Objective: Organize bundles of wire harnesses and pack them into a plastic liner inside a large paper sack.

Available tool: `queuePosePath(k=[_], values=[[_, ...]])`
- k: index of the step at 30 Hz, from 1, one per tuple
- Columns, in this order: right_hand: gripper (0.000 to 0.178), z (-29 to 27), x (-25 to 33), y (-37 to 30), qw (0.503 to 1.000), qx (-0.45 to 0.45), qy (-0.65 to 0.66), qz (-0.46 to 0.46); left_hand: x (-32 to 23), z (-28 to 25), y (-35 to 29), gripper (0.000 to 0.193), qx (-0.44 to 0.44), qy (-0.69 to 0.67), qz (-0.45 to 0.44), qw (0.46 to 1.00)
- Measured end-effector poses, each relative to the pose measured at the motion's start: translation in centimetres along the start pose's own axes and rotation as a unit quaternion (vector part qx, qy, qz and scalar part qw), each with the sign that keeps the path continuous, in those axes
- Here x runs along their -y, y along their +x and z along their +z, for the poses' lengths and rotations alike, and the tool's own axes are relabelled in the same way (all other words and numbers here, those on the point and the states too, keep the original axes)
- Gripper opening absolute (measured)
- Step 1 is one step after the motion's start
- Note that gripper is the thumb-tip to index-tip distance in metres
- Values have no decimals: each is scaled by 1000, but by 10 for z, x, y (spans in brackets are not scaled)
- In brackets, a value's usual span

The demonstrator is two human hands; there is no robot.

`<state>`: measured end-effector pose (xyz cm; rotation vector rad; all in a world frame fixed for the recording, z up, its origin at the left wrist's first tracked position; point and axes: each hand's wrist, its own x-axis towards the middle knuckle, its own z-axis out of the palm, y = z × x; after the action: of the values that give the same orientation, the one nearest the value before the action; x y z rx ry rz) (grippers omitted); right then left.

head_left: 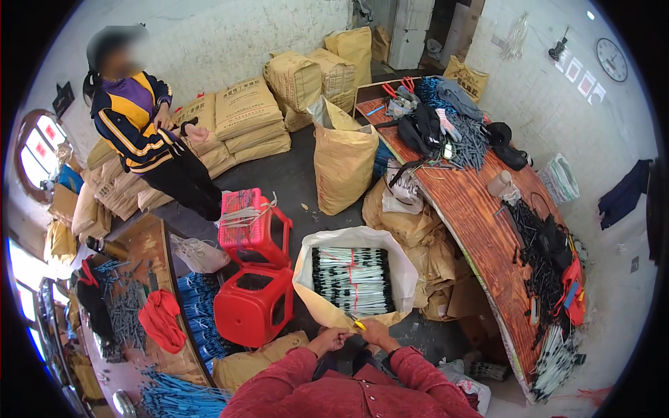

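An open paper sack (pixel 405 268) with a white lining stands in front of me. Inside it lie bundles of thin pale rods with black ends (pixel 334 279), tied with red string. At the sack's near rim, my left hand (pixel 330 341) is closed on the paper edge. Close beside it my right hand (pixel 377 335) is also closed. A small yellow tool (pixel 359 324) shows at its fingertips; its kind is too small to make out.
Red plastic stools (pixel 252 306) lie left of the sack. A wooden table (pixel 460 202) with piled black parts curves along the right; another table (pixel 157 244) is at left. A person (pixel 143 125) stands by stacked sacks (pixel 247 111). A tall paper sack (pixel 343 164) stands ahead.
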<state>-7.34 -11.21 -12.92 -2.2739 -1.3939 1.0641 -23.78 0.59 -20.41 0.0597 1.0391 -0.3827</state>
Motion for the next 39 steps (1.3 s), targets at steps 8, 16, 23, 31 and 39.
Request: queuePosePath(k=[8,16,23,31,39], values=[[25,1,-3,8,1000,-4,-19,-2,-3,12,-5,19,-14,-60,45,997],[24,-2,-1,-1,1000,-19,10,-10,2,9,-11,30,8,-40,33,999],[25,-8,2,-9,1000,-1,23,-2,1,7,-13,33,10,27,32,999],[31,-16,6,-16,995,-30,92,32,3,4,-17,24,25,30,23,999],[30,-46,27,2,967,-89,236,20,0,-27,21,18,156,-127,-24,979]])
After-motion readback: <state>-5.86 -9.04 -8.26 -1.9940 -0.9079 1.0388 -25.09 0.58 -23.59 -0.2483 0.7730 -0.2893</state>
